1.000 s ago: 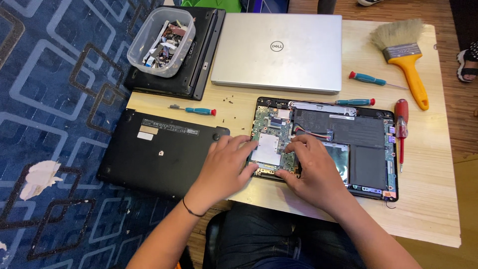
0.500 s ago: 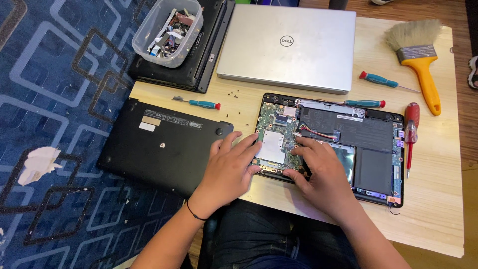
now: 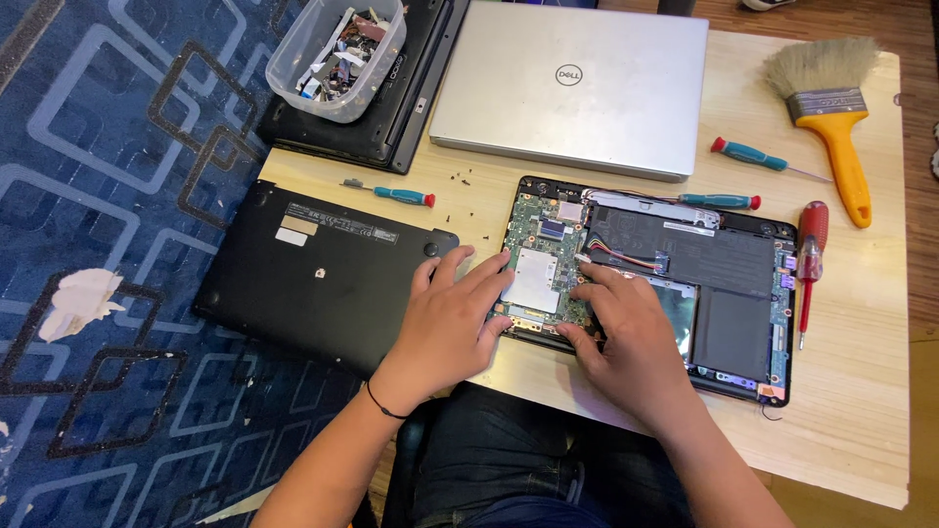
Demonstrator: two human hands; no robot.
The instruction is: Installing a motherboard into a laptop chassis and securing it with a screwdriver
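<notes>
Both hands rest spread and empty on the opened black laptop base (image 3: 729,293): left hand (image 3: 452,318) at its green circuit board's (image 3: 536,244) edge, right hand (image 3: 626,328) just beside, fingertips on the board.

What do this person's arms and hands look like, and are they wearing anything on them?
Both arms are bare to the edge of the picture, with no sleeves and no gloves. The left hand has a thin dark band around its wrist. The right hand shows no ring, watch or bracelet. The fingernails look short and unpainted.
</notes>
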